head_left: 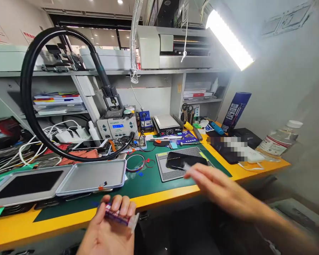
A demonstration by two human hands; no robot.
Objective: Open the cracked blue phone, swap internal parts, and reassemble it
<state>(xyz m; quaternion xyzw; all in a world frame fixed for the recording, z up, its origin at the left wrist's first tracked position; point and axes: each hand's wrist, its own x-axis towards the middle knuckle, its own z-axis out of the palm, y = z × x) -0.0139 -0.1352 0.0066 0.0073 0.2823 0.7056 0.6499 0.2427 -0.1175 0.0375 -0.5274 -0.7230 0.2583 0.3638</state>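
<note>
My left hand (108,225), palm up in front of the bench edge, has its fingers curled round a small tube (117,215) with a purple-and-red label and a translucent end pointing right. My right hand (215,184) is blurred by motion, its thumb and fingers pinched together on a small whitish translucent piece (186,166) that is too smeared to name. Just beyond those fingertips, a black smartphone (179,160) lies face up on a grey perforated pad (163,173). The pinched fingers overlap the phone's near edge; whether they touch it I cannot tell.
A green mat (149,186) covers the yellow bench. Open metal trays (93,179) lie left, below a looping black hose (25,88) and a rework station (118,127). A hot plate (166,122) stands behind, a clear bottle (278,141) at right.
</note>
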